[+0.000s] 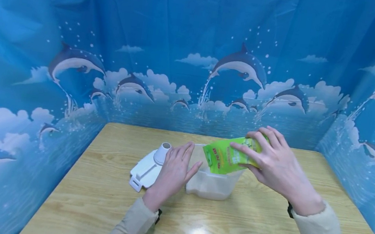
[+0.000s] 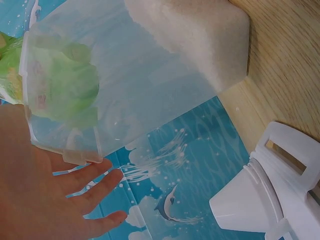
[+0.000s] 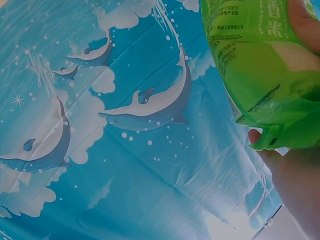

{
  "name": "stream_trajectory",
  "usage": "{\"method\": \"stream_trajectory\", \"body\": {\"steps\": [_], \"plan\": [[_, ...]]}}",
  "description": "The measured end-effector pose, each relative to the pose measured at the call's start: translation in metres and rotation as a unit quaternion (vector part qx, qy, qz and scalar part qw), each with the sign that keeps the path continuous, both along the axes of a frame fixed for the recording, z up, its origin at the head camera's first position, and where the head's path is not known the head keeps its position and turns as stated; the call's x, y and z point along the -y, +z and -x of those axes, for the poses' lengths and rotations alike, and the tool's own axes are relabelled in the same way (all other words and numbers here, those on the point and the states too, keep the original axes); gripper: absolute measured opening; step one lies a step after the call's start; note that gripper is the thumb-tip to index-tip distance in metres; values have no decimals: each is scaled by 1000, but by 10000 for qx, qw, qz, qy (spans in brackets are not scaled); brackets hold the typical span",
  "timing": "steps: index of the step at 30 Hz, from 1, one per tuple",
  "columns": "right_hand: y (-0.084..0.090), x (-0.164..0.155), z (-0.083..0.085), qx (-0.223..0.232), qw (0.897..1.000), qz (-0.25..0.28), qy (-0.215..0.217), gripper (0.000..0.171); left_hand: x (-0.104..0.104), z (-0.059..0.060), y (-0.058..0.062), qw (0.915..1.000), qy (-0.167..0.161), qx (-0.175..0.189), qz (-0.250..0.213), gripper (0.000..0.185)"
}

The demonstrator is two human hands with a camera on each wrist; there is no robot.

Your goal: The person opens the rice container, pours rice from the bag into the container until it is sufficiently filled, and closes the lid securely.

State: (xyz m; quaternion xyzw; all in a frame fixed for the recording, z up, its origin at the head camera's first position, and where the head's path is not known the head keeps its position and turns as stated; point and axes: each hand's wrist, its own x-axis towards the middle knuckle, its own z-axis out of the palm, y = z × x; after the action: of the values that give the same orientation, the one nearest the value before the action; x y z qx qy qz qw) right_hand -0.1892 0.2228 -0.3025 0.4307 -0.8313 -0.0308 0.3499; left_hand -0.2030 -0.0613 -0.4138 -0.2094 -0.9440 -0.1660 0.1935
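Note:
A translucent plastic container (image 1: 213,186) stands on the table, with whitish grains like rice (image 2: 200,35) heaped in its lower part. My right hand (image 1: 281,169) grips a green printed plastic rice bag (image 1: 221,156), thumb on one side and fingers over the other. The bag is tilted, its lower end over the container's mouth; through the clear wall in the left wrist view its green end shows just inside the rim. My left hand (image 1: 174,172) lies at the container's left rim with fingers straight and spread, the fingertips right at the edge.
Left of the container lies a white lid (image 1: 147,170) with a slotted tab, and a white tapered cup (image 1: 162,154) sits on it. A blue curtain (image 1: 185,23) printed with dolphins encloses the back and sides of the wooden table (image 1: 92,203).

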Motion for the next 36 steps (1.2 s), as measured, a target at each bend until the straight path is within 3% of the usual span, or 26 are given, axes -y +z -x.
{"method": "stream_trajectory", "body": {"steps": [10,23,36], "plan": [[5,-3,-3,-98,9999,71,-18,75,0,-1,0,10000,-20,-28,-9,66],[5,-8,-5,-118,9999,12,-13,64,0,-1,1,10000,18,21,11,67],[11,-14,-7,-67,9998,92,-189,68,0,0,0,10000,-4,-65,19,66]]}}
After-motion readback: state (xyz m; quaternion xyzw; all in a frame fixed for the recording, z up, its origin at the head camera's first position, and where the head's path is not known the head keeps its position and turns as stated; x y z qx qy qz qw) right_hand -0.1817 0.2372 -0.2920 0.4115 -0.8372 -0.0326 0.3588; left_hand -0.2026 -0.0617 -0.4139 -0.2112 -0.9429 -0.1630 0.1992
